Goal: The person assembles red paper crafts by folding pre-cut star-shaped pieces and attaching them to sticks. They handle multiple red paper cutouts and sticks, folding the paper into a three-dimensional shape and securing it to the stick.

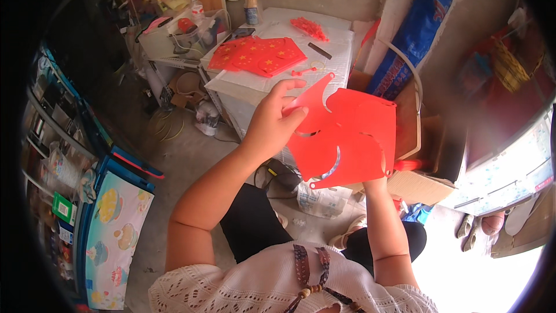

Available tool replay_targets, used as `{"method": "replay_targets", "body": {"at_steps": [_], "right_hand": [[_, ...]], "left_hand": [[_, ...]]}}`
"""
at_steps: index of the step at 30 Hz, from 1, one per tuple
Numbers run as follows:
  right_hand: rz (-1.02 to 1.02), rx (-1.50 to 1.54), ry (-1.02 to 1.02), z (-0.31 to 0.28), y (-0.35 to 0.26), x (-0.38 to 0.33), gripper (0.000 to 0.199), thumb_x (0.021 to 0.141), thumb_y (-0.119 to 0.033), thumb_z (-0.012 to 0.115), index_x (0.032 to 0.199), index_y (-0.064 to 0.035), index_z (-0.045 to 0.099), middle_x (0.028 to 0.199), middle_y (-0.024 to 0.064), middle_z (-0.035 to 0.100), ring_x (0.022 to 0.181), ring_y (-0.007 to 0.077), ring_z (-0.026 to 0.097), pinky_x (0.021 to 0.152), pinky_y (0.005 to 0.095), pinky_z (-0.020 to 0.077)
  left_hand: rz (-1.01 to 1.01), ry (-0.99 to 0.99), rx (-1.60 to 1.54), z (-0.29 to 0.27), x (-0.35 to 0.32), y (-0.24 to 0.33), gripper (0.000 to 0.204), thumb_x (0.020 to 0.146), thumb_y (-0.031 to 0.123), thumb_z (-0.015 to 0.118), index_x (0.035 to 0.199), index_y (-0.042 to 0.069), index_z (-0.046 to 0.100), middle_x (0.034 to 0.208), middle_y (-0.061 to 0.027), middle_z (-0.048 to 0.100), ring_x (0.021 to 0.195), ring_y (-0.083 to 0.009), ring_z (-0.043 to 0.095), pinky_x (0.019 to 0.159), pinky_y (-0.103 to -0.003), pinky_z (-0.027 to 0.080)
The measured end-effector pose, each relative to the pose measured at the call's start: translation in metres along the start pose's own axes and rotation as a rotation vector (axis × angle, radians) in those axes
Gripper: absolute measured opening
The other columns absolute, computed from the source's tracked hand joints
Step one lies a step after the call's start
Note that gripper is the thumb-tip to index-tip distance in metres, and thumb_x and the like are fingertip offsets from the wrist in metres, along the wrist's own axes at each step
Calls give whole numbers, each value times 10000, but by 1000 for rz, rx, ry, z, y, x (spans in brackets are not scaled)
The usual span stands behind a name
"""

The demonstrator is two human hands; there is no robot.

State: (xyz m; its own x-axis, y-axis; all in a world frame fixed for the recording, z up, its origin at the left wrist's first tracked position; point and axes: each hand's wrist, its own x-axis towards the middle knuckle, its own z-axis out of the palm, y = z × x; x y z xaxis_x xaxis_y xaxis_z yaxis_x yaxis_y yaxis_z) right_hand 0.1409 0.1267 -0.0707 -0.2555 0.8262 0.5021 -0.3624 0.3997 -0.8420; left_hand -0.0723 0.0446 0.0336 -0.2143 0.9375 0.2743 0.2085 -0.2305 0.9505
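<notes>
In front of me I hold up a thin red cut-out sheet (341, 139) with curved slots and small holes at its corner tips. It may be several pieces overlapped. My left hand (275, 117) pinches its left edge between thumb and fingers. Behind the sheet's lower right side is my right hand (375, 185); only the wrist end shows and its fingers are hidden. Beyond, on the white-covered table (231, 90), lie red sheets (260, 57) printed with gold stars. Near them are a small red piece with a thin loop (305, 72) and a dark flat strip (320, 51).
A heap of small red pieces (310, 28) and a cup of sticks (252, 14) sit at the table's back. Left of it stands a cluttered side table with a bottle (197, 8). Open cardboard boxes (428, 179) stand to the right, under a long blue package (414, 32).
</notes>
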Motion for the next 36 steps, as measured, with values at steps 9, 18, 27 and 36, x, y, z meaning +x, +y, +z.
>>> {"method": "replay_targets", "body": {"at_steps": [9,18,27,36], "right_hand": [[494,608,-146,15,-27,8,253,894,-36,664,1142,-22,617,1014,48,668,960,147,643,860,292,515],[282,23,-135,23,-38,6,126,954,-42,611,1074,-8,628,1016,92,696,892,134,667,823,273,524],[92,45,24,24,-33,-1,118,904,53,626,1014,9,621,955,59,686,870,130,646,810,266,511],[-104,-253,-48,24,-48,-7,245,887,8,678,1127,28,636,1059,73,691,969,172,654,884,294,509]], "left_hand": [[106,-46,122,-9,3,-6,212,929,-6,583,1126,-12,660,1014,-74,708,845,-90,651,698,-250,554],[267,-45,316,-8,0,-3,337,775,146,836,1038,-9,692,1011,-89,711,873,-167,682,776,-307,530],[400,-35,583,-6,-2,13,463,680,381,880,952,51,702,949,-96,700,868,-281,687,775,-366,538],[409,-53,703,-7,-3,19,536,644,469,880,951,74,689,973,-75,695,877,-285,682,776,-376,539]]}}
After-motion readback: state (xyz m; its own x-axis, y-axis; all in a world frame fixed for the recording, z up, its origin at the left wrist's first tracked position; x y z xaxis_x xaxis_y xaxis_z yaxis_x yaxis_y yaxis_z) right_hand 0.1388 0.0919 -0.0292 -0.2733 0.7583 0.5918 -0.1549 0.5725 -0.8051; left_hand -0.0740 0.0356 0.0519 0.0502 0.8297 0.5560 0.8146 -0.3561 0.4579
